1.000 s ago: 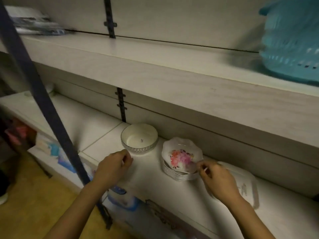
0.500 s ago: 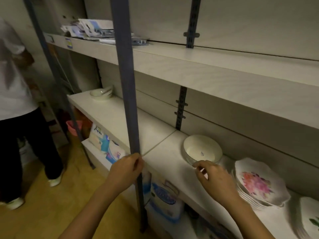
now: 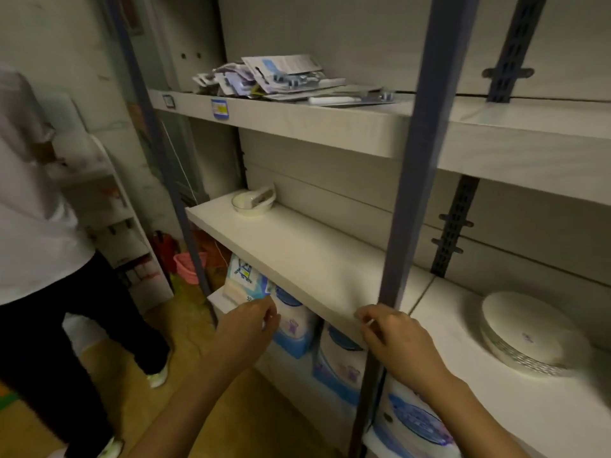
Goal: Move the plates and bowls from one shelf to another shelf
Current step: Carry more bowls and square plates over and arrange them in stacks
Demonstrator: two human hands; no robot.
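A wide white bowl (image 3: 535, 335) with a patterned band stands on the right section of the middle shelf (image 3: 307, 259). At that shelf's far left end sits a small white bowl (image 3: 253, 201) with something lying in it. My right hand (image 3: 396, 338) hovers at the shelf's front edge beside the blue upright post (image 3: 408, 193), left of the wide bowl and apart from it; its fingers are loosely curled and hold nothing. My left hand (image 3: 248, 328) hangs lower and further left, in front of the shelf edge, also loosely curled and holding nothing.
The upper shelf carries a heap of flat packets (image 3: 281, 77). Blue and white packs (image 3: 297, 322) are stored under the middle shelf. A person in a white shirt and black trousers (image 3: 39, 226) stands at the left. A pink basket (image 3: 188, 266) sits on the floor.
The view has swung left, so the flowered plates are out of sight. Both hands have shifted left along the shelf edge; my right hand has left the wide bowl.
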